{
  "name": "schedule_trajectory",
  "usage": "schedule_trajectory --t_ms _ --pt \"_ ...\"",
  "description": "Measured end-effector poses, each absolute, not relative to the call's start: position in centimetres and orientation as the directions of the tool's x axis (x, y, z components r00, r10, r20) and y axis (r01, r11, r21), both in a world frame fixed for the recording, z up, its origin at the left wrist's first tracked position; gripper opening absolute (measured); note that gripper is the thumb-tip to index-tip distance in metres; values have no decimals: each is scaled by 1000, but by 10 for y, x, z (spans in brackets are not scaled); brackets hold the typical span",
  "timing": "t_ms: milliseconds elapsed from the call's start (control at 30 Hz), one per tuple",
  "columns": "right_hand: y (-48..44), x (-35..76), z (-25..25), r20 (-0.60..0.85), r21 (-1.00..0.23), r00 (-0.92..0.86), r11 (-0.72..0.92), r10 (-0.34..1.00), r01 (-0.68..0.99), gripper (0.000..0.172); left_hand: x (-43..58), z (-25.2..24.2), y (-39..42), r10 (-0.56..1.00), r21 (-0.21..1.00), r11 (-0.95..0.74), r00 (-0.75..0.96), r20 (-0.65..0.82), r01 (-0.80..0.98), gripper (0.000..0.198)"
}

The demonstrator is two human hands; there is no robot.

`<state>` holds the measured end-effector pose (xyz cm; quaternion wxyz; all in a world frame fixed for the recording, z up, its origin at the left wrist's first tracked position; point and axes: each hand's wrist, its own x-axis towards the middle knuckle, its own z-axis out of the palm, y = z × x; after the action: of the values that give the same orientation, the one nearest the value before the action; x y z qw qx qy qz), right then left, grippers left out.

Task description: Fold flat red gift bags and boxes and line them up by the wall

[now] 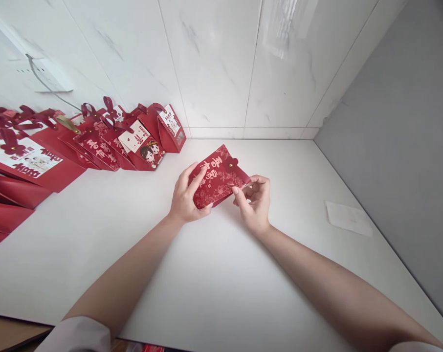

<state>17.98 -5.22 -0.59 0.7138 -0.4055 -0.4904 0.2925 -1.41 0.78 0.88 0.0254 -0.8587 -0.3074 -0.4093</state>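
Observation:
A red gift box [221, 181] with pale printed lettering and flowers is tilted above the middle of the white table. My left hand [188, 195] wraps round its left end, fingers over the printed face and thumb along the lower edge. At the other end, my right hand [254, 203] pinches the edge near the dark red strap [241, 174]. A small gold stud shows on that strap's flower-shaped tip. What lies under my right fingers is partly hidden.
Several red gift boxes [97, 144] with ribbon handles crowd the table's left and back left. A white paper piece [348, 218] lies at the right. Tiled wall [214, 63] bounds the back, and a grey panel [401, 137] the right. A cable [47, 83] hangs at back left.

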Motion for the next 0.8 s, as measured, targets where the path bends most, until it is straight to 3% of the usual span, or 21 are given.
schedule_trajectory --t_ms 200,333,567,800 --pt "-60 179 0 516 -837 258 545 816 -48 25 -19 8 14 540 267 -819 526 657 508 85" --pt "-61 179 0 521 -836 248 546 817 -42 23 -18 8 13 543 230 -794 488 683 562 88" --pt "-57 179 -3 466 -865 315 501 827 -36 28 -15 10 9 438 78 -770 435 787 634 87" --pt "-52 181 -7 463 -874 338 486 819 20 35 -14 6 7 529 138 -681 353 772 719 88"
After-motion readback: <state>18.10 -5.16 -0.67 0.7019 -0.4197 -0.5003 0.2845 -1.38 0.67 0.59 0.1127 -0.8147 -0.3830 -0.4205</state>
